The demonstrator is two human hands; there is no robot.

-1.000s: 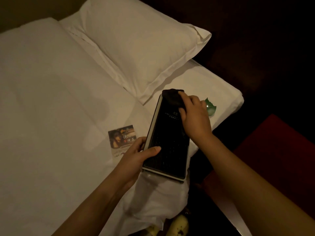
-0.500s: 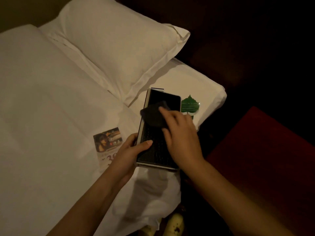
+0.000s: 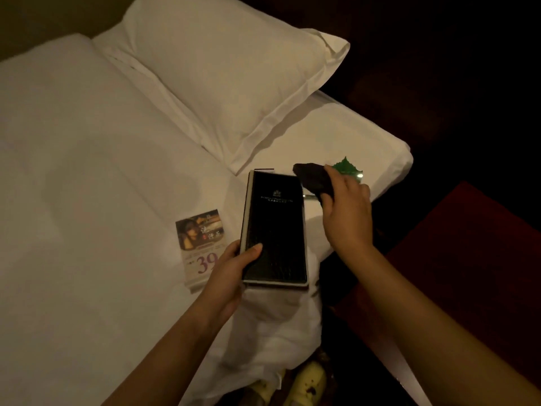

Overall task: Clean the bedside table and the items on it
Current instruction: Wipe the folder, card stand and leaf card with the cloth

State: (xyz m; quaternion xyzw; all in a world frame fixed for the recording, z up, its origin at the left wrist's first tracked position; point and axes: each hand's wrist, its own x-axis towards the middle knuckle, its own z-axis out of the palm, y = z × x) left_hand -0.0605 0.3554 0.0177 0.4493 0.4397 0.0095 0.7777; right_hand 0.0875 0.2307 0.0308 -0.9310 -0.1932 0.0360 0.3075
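Left hand [image 3: 231,273] clamped black folder [image 3: 275,230]; right hand [image 3: 347,212], at two o'clock, pinched dark cloth [image 3: 314,178]; wiping wanted long, flat strokes.

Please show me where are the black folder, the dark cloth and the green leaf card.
folder [image 3: 275,230], head view, cover middle.
cloth [image 3: 313,178], head view, part beyond the fingers.
leaf card [image 3: 348,168], head view, upper tip.

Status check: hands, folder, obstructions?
Left hand grips black folder over bed. Right hand holds dark cloth, off the cover. Nothing obstructing.
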